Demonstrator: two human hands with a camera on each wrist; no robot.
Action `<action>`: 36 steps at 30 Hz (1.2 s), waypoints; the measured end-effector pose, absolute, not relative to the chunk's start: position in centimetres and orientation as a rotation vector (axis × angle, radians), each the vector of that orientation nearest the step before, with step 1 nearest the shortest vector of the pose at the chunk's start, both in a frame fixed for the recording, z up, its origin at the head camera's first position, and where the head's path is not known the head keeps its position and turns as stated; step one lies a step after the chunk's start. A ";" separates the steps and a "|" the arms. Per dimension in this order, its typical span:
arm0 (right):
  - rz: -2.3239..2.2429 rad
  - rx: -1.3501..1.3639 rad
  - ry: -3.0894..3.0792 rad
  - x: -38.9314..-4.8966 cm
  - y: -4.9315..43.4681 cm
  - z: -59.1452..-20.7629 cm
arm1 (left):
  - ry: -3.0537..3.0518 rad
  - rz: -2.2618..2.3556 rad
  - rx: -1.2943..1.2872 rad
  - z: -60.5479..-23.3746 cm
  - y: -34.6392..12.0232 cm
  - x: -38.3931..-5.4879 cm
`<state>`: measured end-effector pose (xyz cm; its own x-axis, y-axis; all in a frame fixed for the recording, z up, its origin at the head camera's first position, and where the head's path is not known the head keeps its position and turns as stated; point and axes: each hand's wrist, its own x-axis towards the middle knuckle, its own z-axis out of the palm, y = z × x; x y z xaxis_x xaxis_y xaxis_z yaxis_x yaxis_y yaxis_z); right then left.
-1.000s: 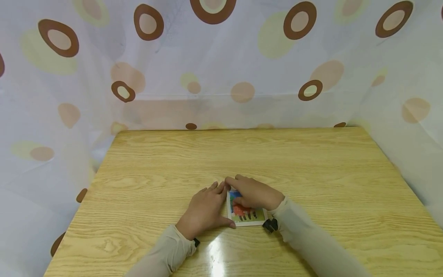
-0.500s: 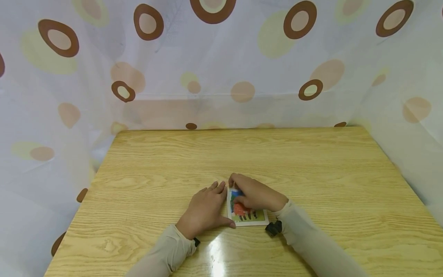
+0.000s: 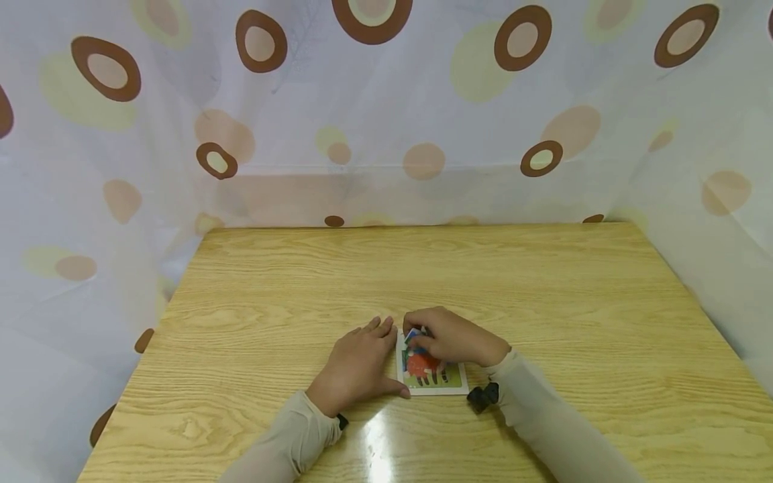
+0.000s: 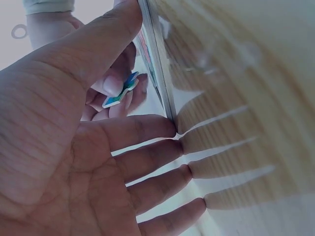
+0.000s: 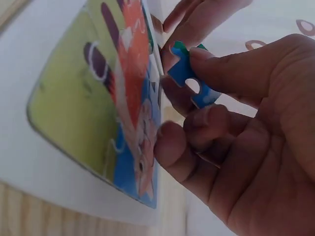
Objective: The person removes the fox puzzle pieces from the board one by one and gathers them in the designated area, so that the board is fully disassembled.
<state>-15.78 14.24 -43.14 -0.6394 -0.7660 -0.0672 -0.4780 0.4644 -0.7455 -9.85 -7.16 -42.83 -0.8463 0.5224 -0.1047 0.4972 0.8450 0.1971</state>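
A small jigsaw puzzle in a white frame (image 3: 439, 392) lies flat on the table, its picture showing an orange-red animal with dark legs on green ground. My right hand (image 3: 459, 337) pinches a blue and green puzzle piece (image 5: 182, 69) between thumb and fingers, lifted and tilted above the puzzle's far part. In the left wrist view, the same piece (image 4: 120, 92) appears edge-on. My left hand (image 3: 356, 369) rests at the puzzle's left side, fingers straight on the table and thumb at the near left corner. The right hand hides the far right of the picture.
The wooden table (image 3: 272, 282) surrounds the puzzle. A white curtain (image 3: 386, 107) with brown and beige circles stands behind and along both sides. A black wrist device (image 3: 483, 397) sits at the right sleeve, near the puzzle's near right corner.
My right hand has drawn slightly right, off the puzzle's far left corner, and a puzzle piece now shows raised in its fingers. The left hand has stayed put.
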 end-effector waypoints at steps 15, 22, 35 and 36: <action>-1.137 -0.962 2.448 -15.7 18.1 -43.0 | 2.874 0.202 0.782 -42.6 -7.4 -9.8; -1.209 -0.933 2.490 -15.5 19.6 -43.8 | 2.892 0.164 0.793 -42.3 -7.7 -9.7; -1.258 -0.772 2.462 -15.6 22.0 -44.1 | 2.916 0.078 0.666 -40.8 -8.7 -9.7; -1.259 -0.756 2.460 -15.7 22.2 -44.1 | 2.913 0.077 0.658 -40.7 -8.7 -9.7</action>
<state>-15.68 22.21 -44.11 -0.8255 -0.5644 -0.0073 -0.3243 0.4848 -0.8123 -9.68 -8.65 -40.72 -0.8916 0.4312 -0.1384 0.4233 0.9021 0.0840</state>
